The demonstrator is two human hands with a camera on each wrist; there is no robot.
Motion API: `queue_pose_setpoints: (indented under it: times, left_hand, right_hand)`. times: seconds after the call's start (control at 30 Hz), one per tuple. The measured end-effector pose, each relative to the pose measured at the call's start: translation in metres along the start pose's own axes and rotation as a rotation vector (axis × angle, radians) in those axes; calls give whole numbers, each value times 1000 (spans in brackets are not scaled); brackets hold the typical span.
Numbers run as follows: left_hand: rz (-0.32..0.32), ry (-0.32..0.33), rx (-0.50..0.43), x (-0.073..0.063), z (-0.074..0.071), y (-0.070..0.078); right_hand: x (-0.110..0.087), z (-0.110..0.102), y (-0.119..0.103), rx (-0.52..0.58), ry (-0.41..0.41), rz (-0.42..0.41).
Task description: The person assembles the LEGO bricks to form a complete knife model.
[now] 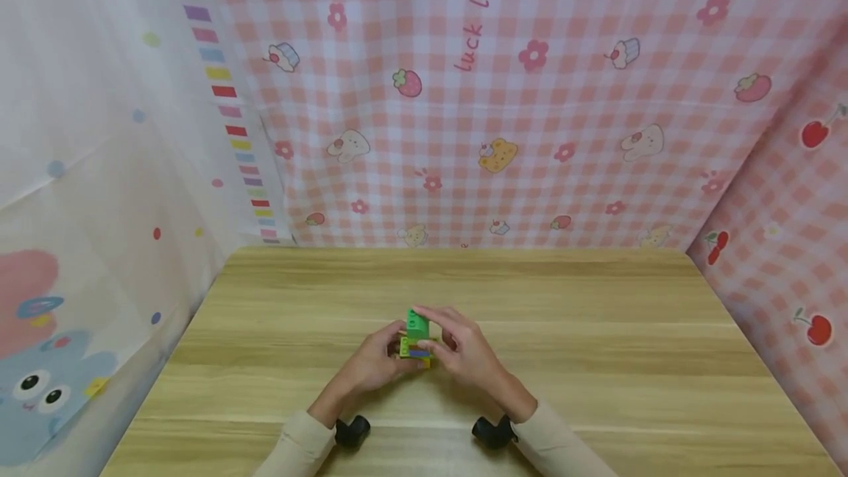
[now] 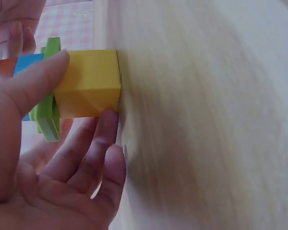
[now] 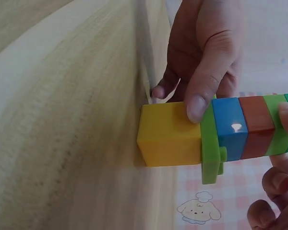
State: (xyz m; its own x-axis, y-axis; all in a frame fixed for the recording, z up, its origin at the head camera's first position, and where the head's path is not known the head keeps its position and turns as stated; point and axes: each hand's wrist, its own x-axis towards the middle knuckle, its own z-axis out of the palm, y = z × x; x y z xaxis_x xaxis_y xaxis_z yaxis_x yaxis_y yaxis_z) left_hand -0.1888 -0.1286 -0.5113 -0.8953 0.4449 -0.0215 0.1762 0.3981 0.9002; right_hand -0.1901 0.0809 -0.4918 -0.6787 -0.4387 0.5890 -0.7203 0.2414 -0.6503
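Observation:
A tower of toy building blocks stands upright near the middle of the wooden table. From the bottom up it has a yellow block (image 3: 168,136), a wider light green plate (image 3: 210,160), a blue block (image 3: 230,127), a reddish-brown block (image 3: 257,127) and green blocks (image 1: 417,326) at the top. My left hand (image 1: 377,363) grips the tower low down, its thumb against the yellow block beside the plate and its fingers around the far side. At the top, my right hand (image 1: 464,348) pinches the green blocks between thumb and fingers, which partly cover them.
The wooden table (image 1: 563,315) reaches back to a pink checked cloth (image 1: 450,116). Printed cloths also hang at the left and right sides. Black wrist devices (image 1: 352,433) sit below both wrists, at the ends of the light sleeves (image 1: 563,440).

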Motion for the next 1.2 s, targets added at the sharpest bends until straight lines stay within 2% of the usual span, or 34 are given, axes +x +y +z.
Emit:
queue_pose_setpoints:
  times: [0.17, 0.4, 0.67, 0.8, 1.0, 1.2]
  left_hand:
    - [6, 48, -19, -2, 1, 4]
    - [27, 93, -59, -1, 5, 5]
    - [69, 150, -159, 4, 9, 12]
    - [66, 181, -179, 7, 13, 17]
    - [62, 193, -162, 11, 19, 23]
    - [75, 183, -130, 15, 26, 27]
  right_hand:
    - [2, 0, -2, 9, 2, 38]
    - [-1, 1, 0, -70, -29, 112]
    - [-1, -9, 5, -76, 28, 188]
    - [-1, -14, 6, 2, 39, 249]
    - [0, -20, 4, 209, 62, 421]
    - [-1, -26, 7, 223, 106, 506]
